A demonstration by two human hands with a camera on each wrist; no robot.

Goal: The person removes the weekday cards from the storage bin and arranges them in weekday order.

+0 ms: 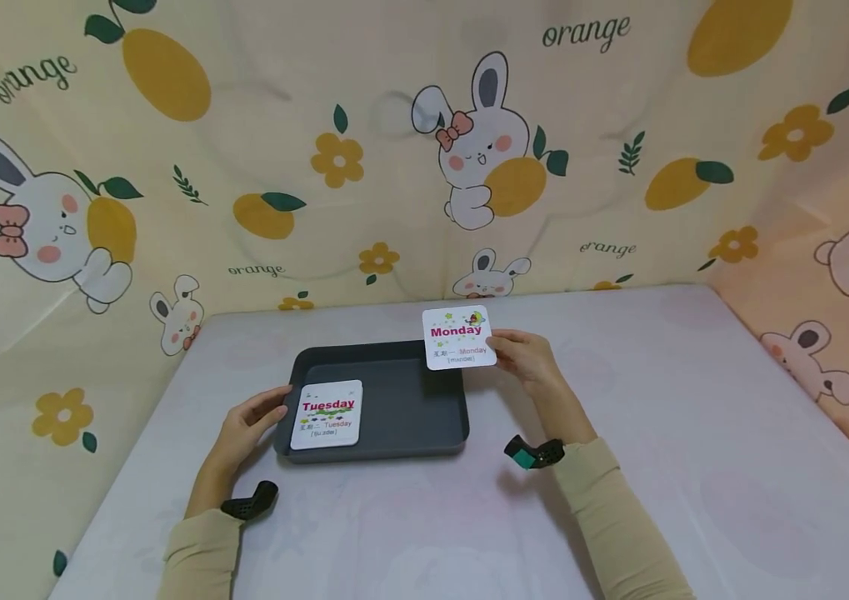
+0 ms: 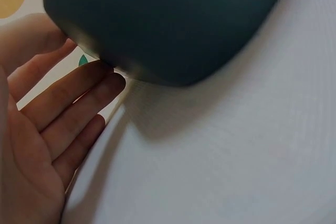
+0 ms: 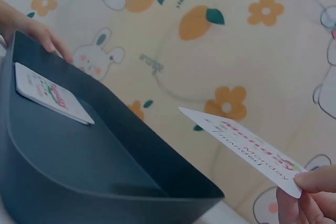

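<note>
My right hand (image 1: 531, 363) pinches a white word card (image 1: 460, 340) printed "Monday" by its right edge, thumb against fingers. The card is held above the far right corner of a dark grey tray (image 1: 409, 421); in the right wrist view the Monday card (image 3: 247, 148) hangs tilted, apart from the tray. Inside the tray, at its left end, lies a "Tuesday" card (image 1: 327, 415); the right wrist view shows a thick edge on this pile (image 3: 52, 95). My left hand (image 1: 247, 427) touches the tray's left side with extended fingers (image 2: 79, 124).
A white-covered table (image 1: 619, 500) surrounds the tray. Behind it and at both sides hangs a cloth (image 1: 394, 50) printed with rabbits, oranges and flowers. Each wrist wears a black camera strap (image 1: 536, 452).
</note>
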